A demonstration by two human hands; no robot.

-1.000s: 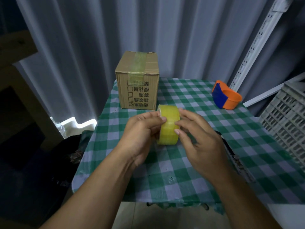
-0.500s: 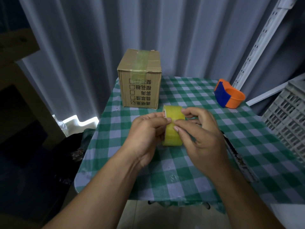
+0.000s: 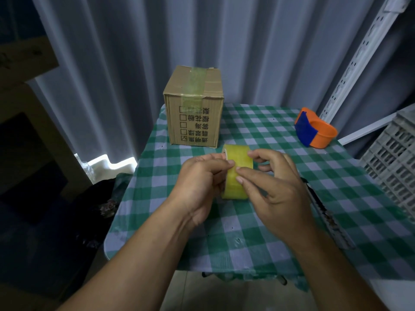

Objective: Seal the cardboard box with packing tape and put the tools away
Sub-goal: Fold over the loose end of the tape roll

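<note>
Tape roll (image 3: 237, 171) held up on edge over the table (image 3: 350, 198), mid-frame, at about 5 o'clock from the cardboard box (image 3: 194, 108) and well apart from it. Left hand (image 3: 199, 182) clamped on the roll's left side, thumb and fingers pinching the rim. Right hand (image 3: 276, 189) over the right side, forefinger tip pressed on the outer wrap, other fingers curled behind; grip closed on the roll too.

Changed over the last 1 s: roll and both hands nudged slightly toward the box, right fingers slid across the face of the roll (looks like hunting for the loose tape end, no free tail visible yet). Nothing else moved.

Box at 12 o'clock on the table, 1 greenish tape strip already running over the top and down the front face. Orange-and-blue tape dispenser (image 3: 314, 131) at 2 o'clock, untouched. Dark slim tool (image 3: 323, 212) lying at 4 o'clock near the right wrist, kind unclear. White crate (image 3: 395, 158) at far right edge.

Judgement: sealing partly done or finished on 1 seam; either another strip coming or roll being tidied before stowing. Tools not yet put away.
</note>
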